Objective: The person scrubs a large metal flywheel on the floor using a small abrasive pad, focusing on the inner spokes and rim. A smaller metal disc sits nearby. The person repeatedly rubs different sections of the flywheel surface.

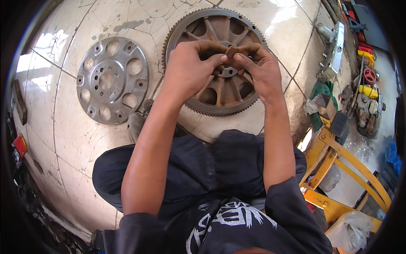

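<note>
Over a toothed flywheel (221, 91) lying flat on the tiled floor, both my hands are raised close together. My left hand (186, 67) pinches one side of a small, thin brown piece (231, 52), like a folded scrap of sandpaper. On its other side, the thumb and fingers of my right hand (264, 72) are closed. Rust-brown spokes and a metal hub show behind my fingers, which hide part of the wheel. Left of the flywheel lies a round grey metal plate (120, 94) with large and small holes.
A yellow metal frame (325, 148) stands at the right, near my right elbow. Beyond it are a silvery metal part (334, 51), a green cloth (320, 91) and a clear plastic bag (349, 230). Dark clutter lines the left edge. My bent legs (190, 165) are below the flywheel.
</note>
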`<state>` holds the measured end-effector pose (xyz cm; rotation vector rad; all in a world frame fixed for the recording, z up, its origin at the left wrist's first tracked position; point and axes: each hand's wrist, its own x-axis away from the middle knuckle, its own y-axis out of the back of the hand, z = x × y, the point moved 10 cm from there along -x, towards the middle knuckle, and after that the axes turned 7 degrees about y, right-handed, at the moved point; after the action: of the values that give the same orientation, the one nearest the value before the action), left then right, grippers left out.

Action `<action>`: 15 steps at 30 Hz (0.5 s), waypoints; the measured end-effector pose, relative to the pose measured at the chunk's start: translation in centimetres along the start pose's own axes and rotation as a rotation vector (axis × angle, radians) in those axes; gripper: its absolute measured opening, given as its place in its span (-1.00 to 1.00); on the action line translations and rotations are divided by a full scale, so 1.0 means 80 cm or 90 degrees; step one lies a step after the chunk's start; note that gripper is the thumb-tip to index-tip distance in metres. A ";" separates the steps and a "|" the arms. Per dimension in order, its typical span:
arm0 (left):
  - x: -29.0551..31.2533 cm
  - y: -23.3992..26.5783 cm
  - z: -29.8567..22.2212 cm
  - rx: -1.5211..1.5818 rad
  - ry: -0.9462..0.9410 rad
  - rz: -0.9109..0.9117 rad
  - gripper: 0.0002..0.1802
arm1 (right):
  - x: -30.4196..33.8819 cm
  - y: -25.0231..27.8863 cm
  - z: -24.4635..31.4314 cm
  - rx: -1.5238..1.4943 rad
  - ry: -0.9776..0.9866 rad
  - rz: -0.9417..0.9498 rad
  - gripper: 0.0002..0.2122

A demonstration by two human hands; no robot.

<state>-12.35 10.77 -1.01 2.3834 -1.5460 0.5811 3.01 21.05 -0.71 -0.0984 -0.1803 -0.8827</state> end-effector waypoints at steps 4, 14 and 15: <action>0.005 -0.018 -0.009 0.009 -0.001 0.097 -0.67 | -0.002 0.008 -0.002 -0.013 0.018 -0.021 -0.77; 0.006 -0.016 -0.002 0.016 -0.023 0.007 -0.68 | 0.005 0.003 0.001 0.036 0.039 -0.074 -0.70; 0.010 -0.018 -0.007 0.008 -0.045 -0.019 -0.71 | 0.004 0.000 -0.001 0.023 0.036 -0.053 -0.69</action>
<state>-10.88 10.95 -0.14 2.4557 -1.5370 0.5070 3.22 20.85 -0.72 -0.0318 -0.1479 -0.9631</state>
